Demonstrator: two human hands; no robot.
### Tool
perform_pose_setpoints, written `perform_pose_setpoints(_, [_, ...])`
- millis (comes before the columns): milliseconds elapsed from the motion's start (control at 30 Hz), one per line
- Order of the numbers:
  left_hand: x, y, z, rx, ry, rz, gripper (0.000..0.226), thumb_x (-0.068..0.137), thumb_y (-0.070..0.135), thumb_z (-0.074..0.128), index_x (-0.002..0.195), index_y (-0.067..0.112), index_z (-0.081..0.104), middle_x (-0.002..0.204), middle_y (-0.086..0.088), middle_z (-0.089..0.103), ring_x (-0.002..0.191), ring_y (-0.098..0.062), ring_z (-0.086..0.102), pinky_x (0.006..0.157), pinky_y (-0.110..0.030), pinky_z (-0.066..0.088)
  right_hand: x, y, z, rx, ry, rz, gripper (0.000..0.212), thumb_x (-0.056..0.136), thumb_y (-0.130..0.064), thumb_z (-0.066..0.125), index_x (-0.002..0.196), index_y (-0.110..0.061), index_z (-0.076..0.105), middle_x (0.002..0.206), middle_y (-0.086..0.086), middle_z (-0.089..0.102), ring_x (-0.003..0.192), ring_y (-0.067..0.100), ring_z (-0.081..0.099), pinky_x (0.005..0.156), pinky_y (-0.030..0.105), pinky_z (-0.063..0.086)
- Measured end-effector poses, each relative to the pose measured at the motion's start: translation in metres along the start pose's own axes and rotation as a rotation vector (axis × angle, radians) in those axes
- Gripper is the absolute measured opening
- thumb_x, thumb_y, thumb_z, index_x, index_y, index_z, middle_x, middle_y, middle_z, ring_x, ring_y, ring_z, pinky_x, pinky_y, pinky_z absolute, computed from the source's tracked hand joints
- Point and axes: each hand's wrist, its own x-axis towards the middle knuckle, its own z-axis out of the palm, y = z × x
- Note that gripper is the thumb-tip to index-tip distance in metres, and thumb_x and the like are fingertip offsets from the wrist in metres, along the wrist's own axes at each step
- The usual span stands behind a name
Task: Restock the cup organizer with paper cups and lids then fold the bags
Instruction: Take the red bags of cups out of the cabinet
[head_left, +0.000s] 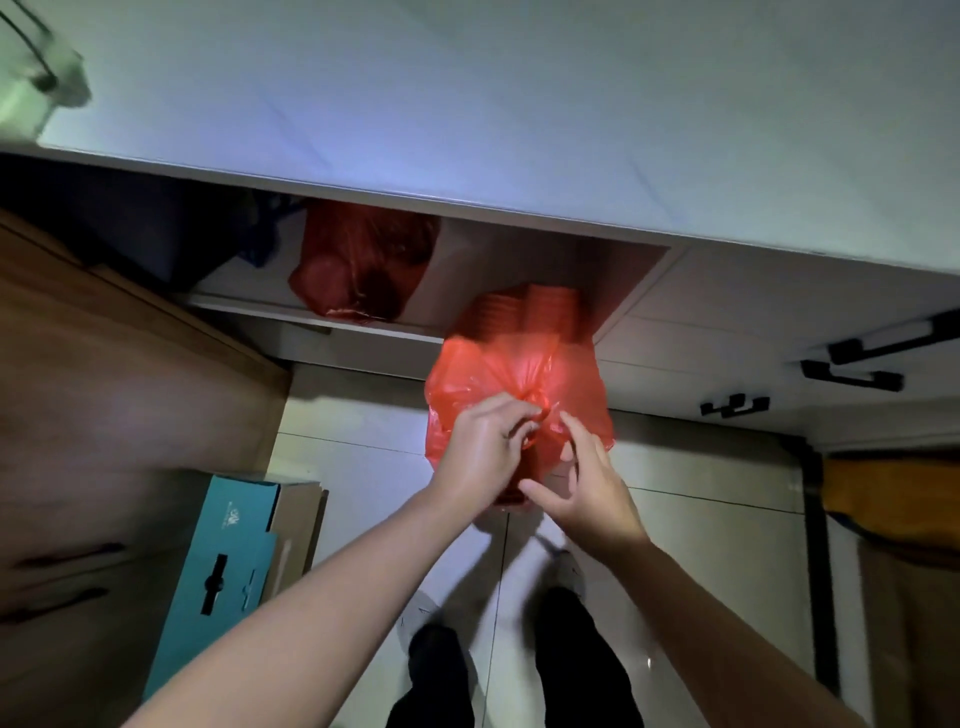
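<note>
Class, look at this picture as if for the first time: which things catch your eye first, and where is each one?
The bright red plastic bag in the middle stands out first, with the left hand pinching its knotted top and the right hand just beside it. Behind it, in the open cupboard under the white counter, sits a second red bag. A teal box leans at lower left.

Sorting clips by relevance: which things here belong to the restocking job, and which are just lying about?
Job: tied red bag, left hand and right hand at its knot; second red bag on the shelf.
Lying about: teal box, black handles, worktop.
</note>
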Motion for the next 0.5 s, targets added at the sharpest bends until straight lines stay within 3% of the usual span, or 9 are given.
perform_pose_setpoints(67, [0.003,0.025,-0.014,-0.003,-0.050,0.054,0.021,0.082,-0.009,0.072,0.095,0.007,0.077,0.084,-0.002,0.069,0.080,-0.002,0.054,0.082,0.005,0.031,-0.009,-0.014,-0.016,-0.172,-0.076,-0.092,0.089,0.078,-0.052,0.073,0.150,-0.047,0.022,0.113,-0.015,0.048,0.099,0.004,0.052,0.082,0.029,0.047])
perform_pose_setpoints(133, [0.001,0.055,-0.024,0.000,-0.153,0.156,0.028,0.079,-0.014,0.069,0.097,0.006,0.076,0.083,-0.004,0.068,0.082,-0.006,0.056,0.083,0.005,0.030,-0.018,-0.026,-0.027,-0.152,0.004,-0.092,0.063,0.083,-0.035,0.068,0.139,-0.042,0.039,0.109,-0.009,0.054,0.096,0.013,0.061,0.079,0.035,0.051])
perform_pose_setpoints(200, [-0.003,0.083,-0.031,0.000,-0.233,0.243,0.033,0.075,-0.017,0.065,0.098,0.004,0.075,0.084,-0.007,0.069,0.083,-0.009,0.057,0.084,0.005,0.029,-0.026,-0.040,-0.039,-0.082,0.105,-0.031,0.034,0.082,-0.010,0.058,0.111,-0.028,0.058,0.101,0.000,0.063,0.094,0.027,0.066,0.075,0.039,0.052])
perform_pose_setpoints(267, [-0.006,0.107,-0.043,0.006,-0.248,0.257,0.033,0.073,-0.017,0.065,0.097,0.004,0.075,0.084,-0.008,0.069,0.083,-0.009,0.057,0.085,0.006,0.028,-0.042,-0.053,-0.055,-0.048,0.147,-0.055,0.032,0.079,0.002,0.054,0.102,-0.017,0.066,0.098,0.006,0.069,0.094,0.030,0.067,0.078,0.038,0.052])
perform_pose_setpoints(367, [-0.016,0.144,-0.061,0.023,-0.290,0.299,0.024,0.079,-0.009,0.070,0.097,0.007,0.073,0.083,-0.006,0.068,0.080,-0.010,0.056,0.081,0.005,0.030,-0.079,-0.061,-0.079,-0.014,0.170,-0.109,0.034,0.076,-0.002,0.051,0.101,-0.017,0.070,0.099,0.001,0.071,0.095,0.024,0.068,0.084,0.036,0.053])
perform_pose_setpoints(433, [-0.025,0.171,-0.064,0.056,-0.396,0.400,0.014,0.090,0.006,0.066,0.102,0.010,0.072,0.091,-0.005,0.068,0.086,-0.015,0.060,0.084,-0.009,0.043,-0.105,-0.058,-0.103,0.023,0.200,-0.045,0.036,0.073,-0.006,0.048,0.098,-0.024,0.067,0.093,-0.004,0.070,0.089,0.022,0.067,0.083,0.037,0.054])
perform_pose_setpoints(500, [-0.030,0.198,-0.067,0.135,-0.480,0.535,0.020,0.099,0.023,0.055,0.110,0.013,0.069,0.109,-0.004,0.066,0.099,-0.019,0.062,0.087,-0.029,0.053,-0.130,-0.053,-0.134,-0.013,0.265,-0.104,0.035,0.078,0.001,0.055,0.099,-0.026,0.067,0.088,-0.009,0.066,0.084,0.016,0.065,0.079,0.028,0.052])
